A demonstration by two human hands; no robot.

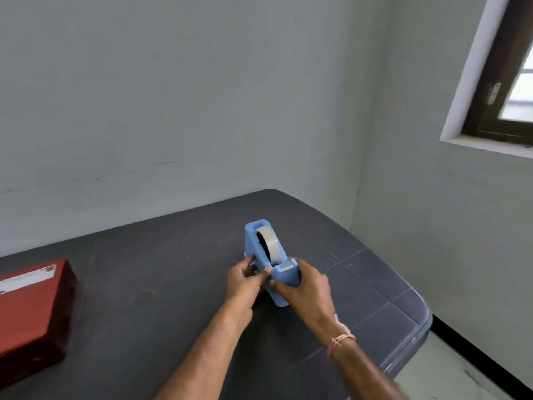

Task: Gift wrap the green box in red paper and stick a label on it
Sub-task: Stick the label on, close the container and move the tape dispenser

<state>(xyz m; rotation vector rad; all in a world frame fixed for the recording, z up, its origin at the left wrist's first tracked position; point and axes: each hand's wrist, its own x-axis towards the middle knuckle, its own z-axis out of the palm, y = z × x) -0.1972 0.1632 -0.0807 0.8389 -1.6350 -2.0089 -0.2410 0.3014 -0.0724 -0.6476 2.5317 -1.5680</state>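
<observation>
Tape dispenser (251, 243), long axis front-to-back, cutter end nearest person.

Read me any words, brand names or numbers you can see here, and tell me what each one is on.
No text can be read in this view.
White strip on top of the red wrapped box: any writing is too blurred to tell.
Blue tape dispenser: no brand or number shows.
Sticker on the window frame: too small and blurred to read.
</observation>
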